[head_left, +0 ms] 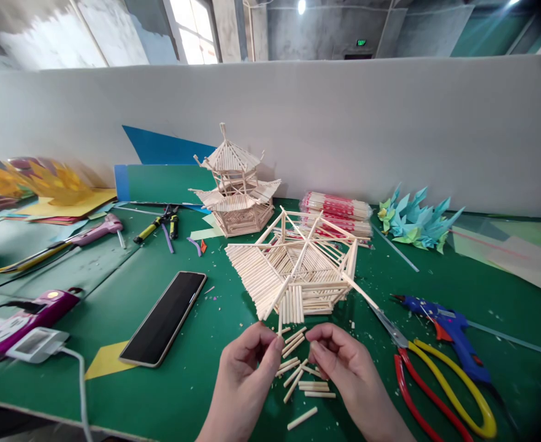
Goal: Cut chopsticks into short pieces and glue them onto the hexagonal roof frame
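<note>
Green bench (197, 399) runs back to a pale partition (114, 110), with a wooden-stick pagoda (238, 201) at the far middle. Nearer, at centre, sits a partly slatted stick frame (305, 247). Laying slats on its near roof face seems the step in hand: the left hand (247, 368) pinches a short stick (280, 323) upright at that edge. Whether the right hand's (348, 368) closely bunched fingertips hold anything, I cannot tell; loose cut sticks (314, 387) lie between. The next move calls for squaring the stick against the laid row.
</note>
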A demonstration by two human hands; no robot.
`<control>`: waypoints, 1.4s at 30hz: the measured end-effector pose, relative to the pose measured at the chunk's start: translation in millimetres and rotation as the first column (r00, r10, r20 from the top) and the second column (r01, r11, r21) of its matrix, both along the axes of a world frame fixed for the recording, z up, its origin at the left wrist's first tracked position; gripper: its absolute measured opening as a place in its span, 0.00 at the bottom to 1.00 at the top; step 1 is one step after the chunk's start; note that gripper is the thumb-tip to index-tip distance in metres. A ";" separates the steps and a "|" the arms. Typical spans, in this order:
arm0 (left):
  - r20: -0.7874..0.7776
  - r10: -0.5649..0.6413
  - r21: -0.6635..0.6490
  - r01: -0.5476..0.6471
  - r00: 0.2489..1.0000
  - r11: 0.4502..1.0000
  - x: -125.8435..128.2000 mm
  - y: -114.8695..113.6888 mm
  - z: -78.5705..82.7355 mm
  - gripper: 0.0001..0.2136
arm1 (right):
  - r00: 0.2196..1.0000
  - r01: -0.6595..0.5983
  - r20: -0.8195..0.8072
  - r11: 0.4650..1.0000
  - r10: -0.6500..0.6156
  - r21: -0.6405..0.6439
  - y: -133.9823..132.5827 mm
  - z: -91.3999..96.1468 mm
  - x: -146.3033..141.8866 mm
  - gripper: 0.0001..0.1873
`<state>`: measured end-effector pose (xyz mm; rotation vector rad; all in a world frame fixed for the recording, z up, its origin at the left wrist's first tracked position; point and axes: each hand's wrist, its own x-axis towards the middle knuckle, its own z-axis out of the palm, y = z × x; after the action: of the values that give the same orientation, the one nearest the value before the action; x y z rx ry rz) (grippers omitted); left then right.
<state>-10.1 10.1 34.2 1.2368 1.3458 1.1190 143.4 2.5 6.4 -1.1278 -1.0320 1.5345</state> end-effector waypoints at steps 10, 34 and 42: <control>0.004 -0.011 -0.009 0.011 1.000 1.000 -0.2 -1.4 1.2 0.11 | 1.000 0.006 0.003 1.000 -0.006 -0.017 -0.6 3.0 -0.1 0.10; 0.098 0.007 -0.043 -0.003 0.995 0.999 0.8 0.7 2.8 0.09 | 0.999 -0.024 0.029 0.999 0.023 0.026 3.9 -5.2 -8.2 0.17; 0.151 0.029 -0.082 -0.017 0.988 0.997 2.1 2.2 3.6 0.08 | 0.999 0.009 -0.037 0.999 -0.008 0.035 4.6 -4.7 -13.2 0.17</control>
<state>-8.0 12.3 37.7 1.0590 1.2800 1.1407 130.2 7.1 1.6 -1.0747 -1.0241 1.5192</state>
